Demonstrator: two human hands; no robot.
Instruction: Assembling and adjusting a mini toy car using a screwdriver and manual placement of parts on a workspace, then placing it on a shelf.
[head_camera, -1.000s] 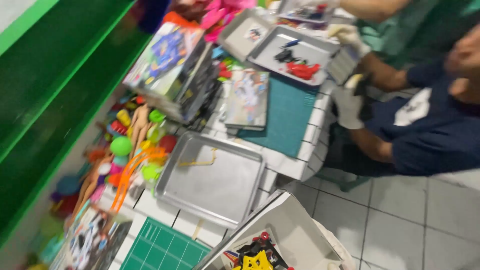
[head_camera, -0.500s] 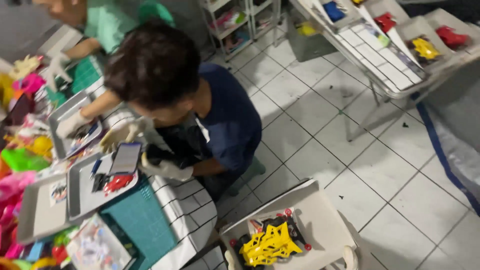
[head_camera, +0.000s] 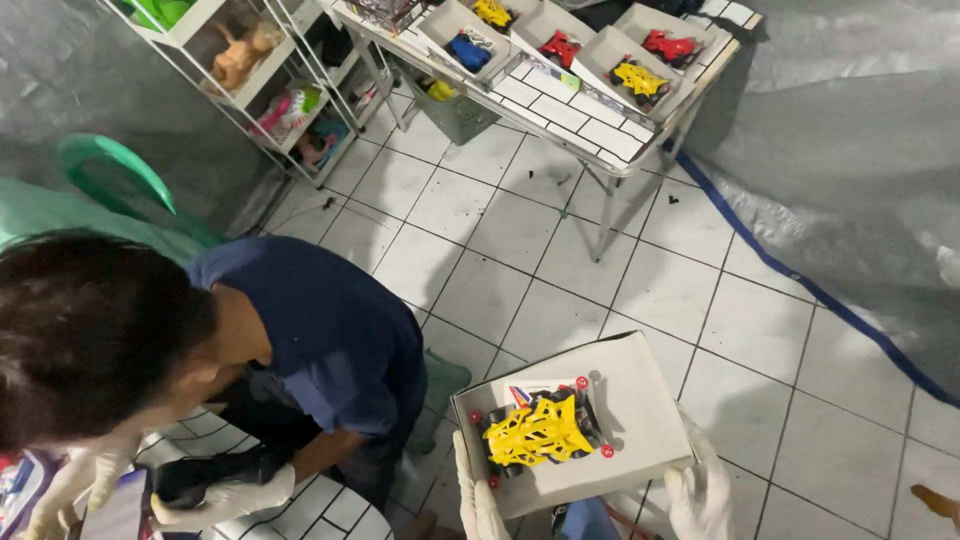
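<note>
Since half a second ago, view is swinging off the work table toward the open floor; tray (head_camera: 640, 400) is sitting higher and more central now, co-worker (head_camera: 300, 330) sliding to my left.

Head view: I'm holding the white tray with both gloved hands, well apart. Left hand (head_camera: 478, 500) is gripping the near-left edge, right hand (head_camera: 700, 490) is clamped on the near-right corner. Tray is hanging over bare tile floor (head_camera: 560, 260), tilting slightly.

Risks, as I'm judging them:
- Yellow part (head_camera: 540, 432) is lying loose on a card, with small red bits around it. More tilt and they're sliding out onto the tile.
- Gloves on a smooth edge: grip could be slipping.
- Co-worker is bending close at my left; an elbow bump would be jolting the tray.

Containers:
- My tray: yellow part, card, red bits, rest bare.
- Far table (head_camera: 560, 100): a row of white trays, each carrying one part: yellow, blue (head_camera: 468, 48), red (head_camera: 560, 46), yellow (head_camera: 638, 78), red (head_camera: 668, 44).
- Wire rack (head_camera: 250, 70): toys on shelves, too blurred to be identifying.
</note>
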